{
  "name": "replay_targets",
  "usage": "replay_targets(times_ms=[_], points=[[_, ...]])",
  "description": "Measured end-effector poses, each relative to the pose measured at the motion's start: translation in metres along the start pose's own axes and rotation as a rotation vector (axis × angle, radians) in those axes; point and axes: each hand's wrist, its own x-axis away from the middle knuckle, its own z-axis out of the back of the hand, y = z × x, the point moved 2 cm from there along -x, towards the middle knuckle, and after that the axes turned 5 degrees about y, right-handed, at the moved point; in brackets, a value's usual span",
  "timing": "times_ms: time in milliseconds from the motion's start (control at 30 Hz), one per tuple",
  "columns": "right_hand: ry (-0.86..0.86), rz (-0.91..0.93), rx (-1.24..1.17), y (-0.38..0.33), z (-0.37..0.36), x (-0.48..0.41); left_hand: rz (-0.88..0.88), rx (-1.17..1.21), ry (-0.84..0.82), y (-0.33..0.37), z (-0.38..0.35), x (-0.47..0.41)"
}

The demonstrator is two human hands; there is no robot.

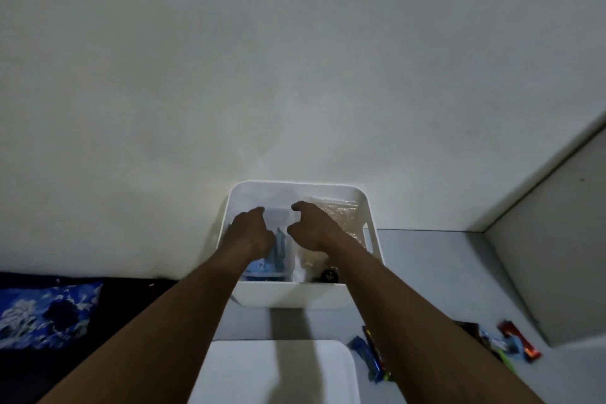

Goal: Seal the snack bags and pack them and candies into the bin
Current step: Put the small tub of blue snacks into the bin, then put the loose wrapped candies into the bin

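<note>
Far left there's a blue floral cloth (49, 311) lying on something dark, pretty dim over there. Next comes the white bin (295, 298), pushed up against the pale wall (295, 59) at the back edge of a grey table (426, 272). Both arms reach down into it.

The left hand (251, 229) is inside the bin's left half, fingers curled down and clenched on the upper left edge of a clear bag (277, 218) that stands upright there with blue stuff in the bottom. The right hand (314, 223) is just beside the same bag's upper right corner, thumb and forefinger bent into a claw shape. Honestly I can't tell whether it's actually pinching the plastic or just hovering at it.

Under and behind the right hand, in the right half of the bin, there's a second bag (341, 213), clear with brownish snack inside, leaning toward the back wall of the bin. A small dark round thing (328, 275) sits low near the front wall; too dark to say what it is.

In front of the bin, closest to the camera, is a white flat piece with rounded corners (278, 371).

Off to the right, wrapped candies (372, 354) lie loose on the table beside the right forearm, and more candy bars (511, 341) are scattered further right, next to a pale cabinet panel (557, 256).
</note>
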Motion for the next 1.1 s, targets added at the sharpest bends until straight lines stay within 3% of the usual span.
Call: replay_targets(times_ms=[233, 500, 700, 967, 1100], points=[[0.180, 0.049, -0.027, 0.017, 0.052, 0.062, -0.179, -0.020, 0.032, 0.043, 0.009, 0.042], [0.296, 0.028, 0.113, 0.100, 0.102, 0.136, -0.349, -0.011, 0.080, 0.103, -0.036, 0.123], [0.253, -0.013, 0.091, 0.189, 0.107, 0.167, -0.441, -0.021, 0.295, 0.123, -0.110, 0.191], [0.129, -0.093, 0.174, 0.319, 0.063, 0.172, -0.330, -0.100, 0.138, 0.100, -0.232, 0.217], [0.089, -0.148, 0.343, 0.355, 0.039, 0.158, -0.354, -0.276, 0.104, 0.076, -0.289, 0.193]])
